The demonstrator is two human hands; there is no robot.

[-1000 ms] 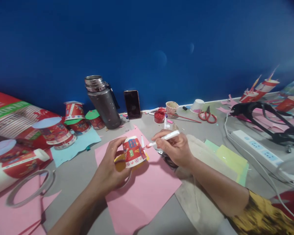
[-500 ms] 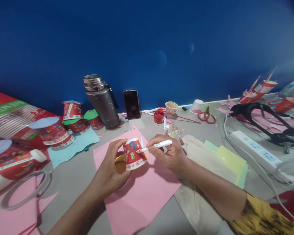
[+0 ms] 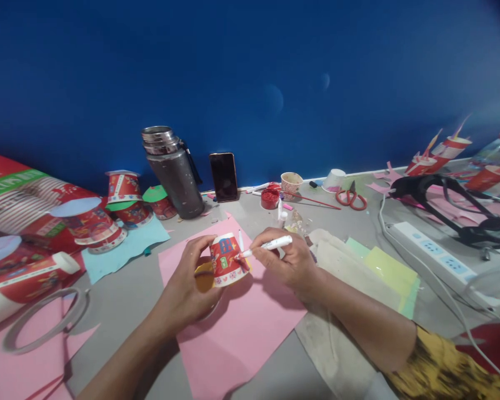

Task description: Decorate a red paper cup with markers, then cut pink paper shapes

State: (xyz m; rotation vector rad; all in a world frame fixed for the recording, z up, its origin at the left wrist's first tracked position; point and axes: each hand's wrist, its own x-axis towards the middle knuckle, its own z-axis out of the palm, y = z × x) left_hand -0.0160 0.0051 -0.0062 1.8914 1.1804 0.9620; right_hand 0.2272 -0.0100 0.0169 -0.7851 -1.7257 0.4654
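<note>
My left hand [image 3: 198, 280] is closed around a red paper cup [image 3: 223, 271], held upside down above a pink sheet of paper [image 3: 233, 355]. Blue window-like shapes and a small green patch show on the cup's side, and its white rim with flower prints points down. A yellow piece is partly visible behind the cup. In my right hand [image 3: 285, 264] is a white marker [image 3: 275, 243], pinched between thumb and fingers. Its tip meets the cup's right side, where a dark red mark shows.
A grey thermos flask [image 3: 175, 178] and a phone [image 3: 224, 176] stand by the blue wall. Decorated cups [image 3: 123, 189] crowd the left, near a tape roll [image 3: 45, 319]. Scissors [image 3: 351, 197], a cloth [image 3: 337, 339], a power strip [image 3: 437, 253] and a black headset strap [image 3: 454, 205] lie rightward.
The marker tip has shifted slightly right on the cup's side. Both hands keep their hold, and the cup stays almost in place.
</note>
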